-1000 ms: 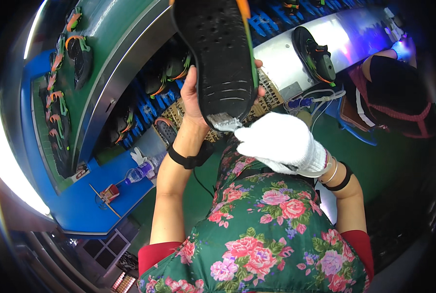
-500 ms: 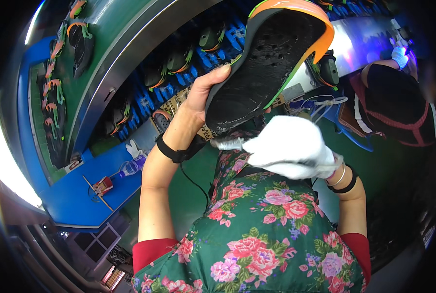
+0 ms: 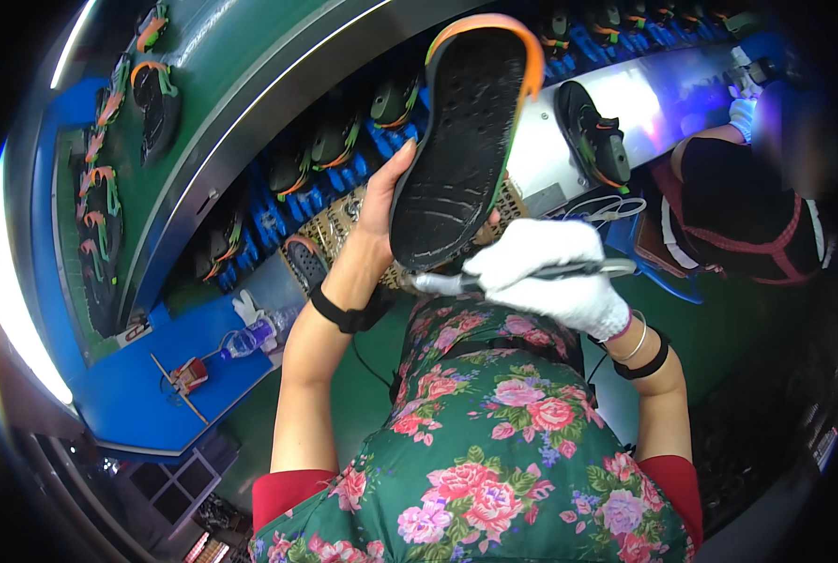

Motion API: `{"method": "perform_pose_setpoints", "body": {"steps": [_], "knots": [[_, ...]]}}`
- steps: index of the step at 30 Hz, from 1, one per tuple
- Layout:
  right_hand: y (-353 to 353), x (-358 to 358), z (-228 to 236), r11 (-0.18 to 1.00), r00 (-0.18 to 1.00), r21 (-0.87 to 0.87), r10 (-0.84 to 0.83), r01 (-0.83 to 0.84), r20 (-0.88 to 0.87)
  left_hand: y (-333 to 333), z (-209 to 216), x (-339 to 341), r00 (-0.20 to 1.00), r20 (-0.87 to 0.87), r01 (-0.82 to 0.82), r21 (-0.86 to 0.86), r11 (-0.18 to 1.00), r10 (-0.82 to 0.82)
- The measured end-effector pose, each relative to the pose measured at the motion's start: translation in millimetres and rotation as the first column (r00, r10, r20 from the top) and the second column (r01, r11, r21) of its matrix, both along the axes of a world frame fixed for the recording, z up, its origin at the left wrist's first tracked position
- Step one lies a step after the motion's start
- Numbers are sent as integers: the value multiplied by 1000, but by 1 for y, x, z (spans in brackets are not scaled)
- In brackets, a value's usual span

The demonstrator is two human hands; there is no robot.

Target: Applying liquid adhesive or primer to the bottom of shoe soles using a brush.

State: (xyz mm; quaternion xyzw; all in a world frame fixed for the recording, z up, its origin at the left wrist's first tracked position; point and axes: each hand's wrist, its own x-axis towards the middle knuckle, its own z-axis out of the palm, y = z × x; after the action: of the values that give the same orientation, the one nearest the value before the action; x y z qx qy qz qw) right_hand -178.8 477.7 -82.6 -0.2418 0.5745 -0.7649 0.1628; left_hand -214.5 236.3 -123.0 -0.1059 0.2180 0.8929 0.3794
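Note:
My bare left hand (image 3: 381, 202) grips the left edge of a black shoe sole (image 3: 461, 141) with an orange and green rim. Its inner face is turned toward me, with several holes in the upper part and shiny streaks lower down. My right hand (image 3: 546, 272), in a white glove, is closed around a slim brush (image 3: 442, 283), whose grey handle passes out behind the fingers. The brush tip is just below the sole's lower end; whether it touches cannot be made out.
A finished-looking shoe (image 3: 593, 136) lies on the bright metal conveyor (image 3: 663, 89). Rows of shoe parts on blue holders (image 3: 320, 178) stand behind. At left, a blue table (image 3: 147, 403) carries a bottle (image 3: 245, 340) and a red tool (image 3: 189, 375). A person (image 3: 743, 197) sits at right.
The sole has shifted left and down and stands more upright. My right hand has turned, so the brush handle now shows. More of the conveyor and its shoe has come into view.

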Motion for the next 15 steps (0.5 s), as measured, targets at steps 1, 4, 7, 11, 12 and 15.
{"method": "perform_pose_setpoints", "body": {"steps": [1, 4, 7, 11, 12, 15], "knots": [[5, -4, 7, 998, 996, 23, -60, 58, 59, 3, 3, 5, 996, 75, -40, 44, 998, 37], [10, -20, 6, 927, 928, 271, -162, 259, -334, 15, 5, 18, 940, 279, -216, 45, 975, 195], [16, -48, 15, 868, 796, 292, -172, 400, -580, 20, 4, 34, 971, 222, -116, 107, 987, 91], [28, -80, 10, 783, 626, 265, -195, 563, -755, 28, 4, 42, 970, 238, -76, 136, 988, 42], [22, -80, 21, 775, 576, 298, -103, 557, -811, 23, 3, 45, 967, 248, -92, 146, 985, 54], [5, -41, 1, 763, 564, 339, -41, 550, -825, 19, -2, 41, 980, 178, -115, 152, 982, 87]]}}
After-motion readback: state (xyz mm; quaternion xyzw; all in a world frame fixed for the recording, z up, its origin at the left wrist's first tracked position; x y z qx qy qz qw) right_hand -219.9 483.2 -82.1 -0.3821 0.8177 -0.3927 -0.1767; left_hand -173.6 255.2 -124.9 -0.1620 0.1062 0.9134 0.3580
